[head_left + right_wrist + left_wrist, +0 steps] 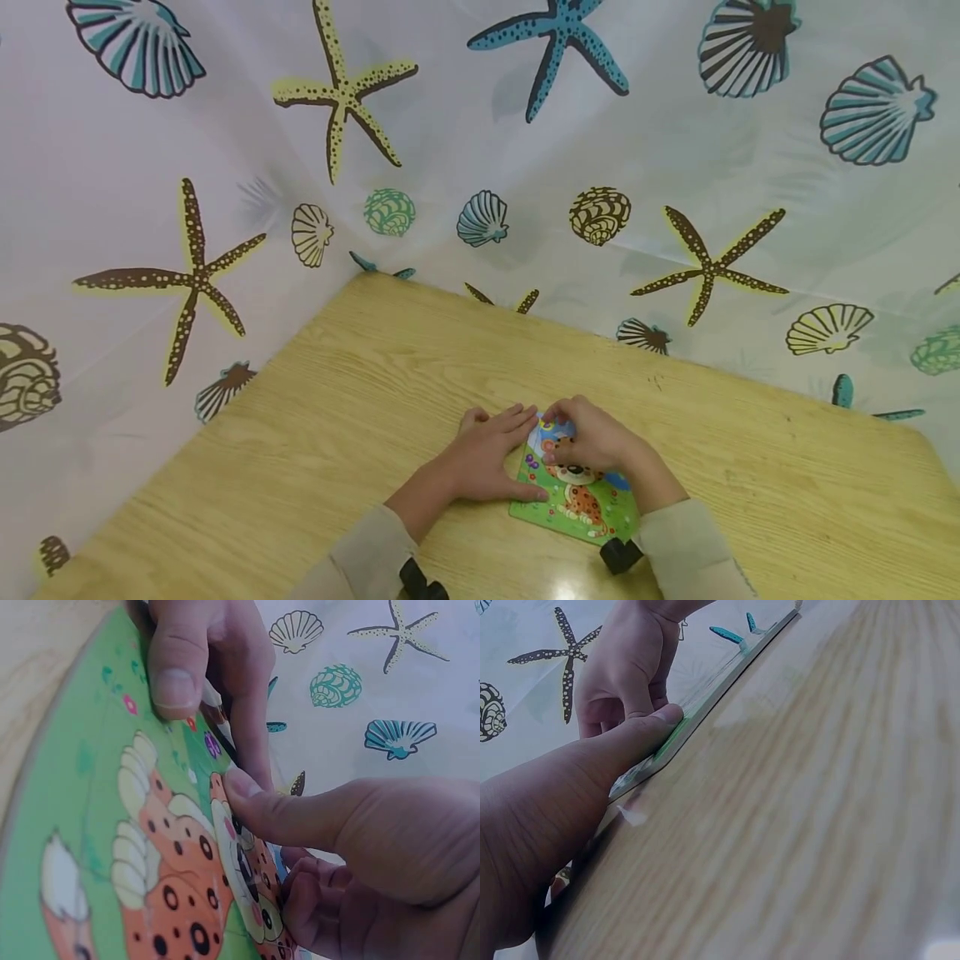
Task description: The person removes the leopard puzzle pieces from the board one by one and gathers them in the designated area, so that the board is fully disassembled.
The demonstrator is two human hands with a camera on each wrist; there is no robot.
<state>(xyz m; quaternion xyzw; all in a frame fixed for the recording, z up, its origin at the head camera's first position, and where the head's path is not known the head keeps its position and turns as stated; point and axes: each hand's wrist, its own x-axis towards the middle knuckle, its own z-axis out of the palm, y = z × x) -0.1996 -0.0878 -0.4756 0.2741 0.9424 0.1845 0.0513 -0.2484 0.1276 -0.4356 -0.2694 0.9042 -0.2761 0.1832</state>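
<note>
"What's nearest?"
"Beige sleeves (pixel 371 546), then the leopard jigsaw (pixel 582 502), flat on the wooden table (pixel 337 433)."
"And the hands?"
"The left hand (pixel 491 458) is spread along its left side, thumb on the green. The right hand (pixel 596 437) pinches at the leopard's face, thumb against curled fingers; I can't tell whether that piece is loose."
"Beyond?"
"White cloth (pixel 450 150) printed with starfish and shells."
</note>
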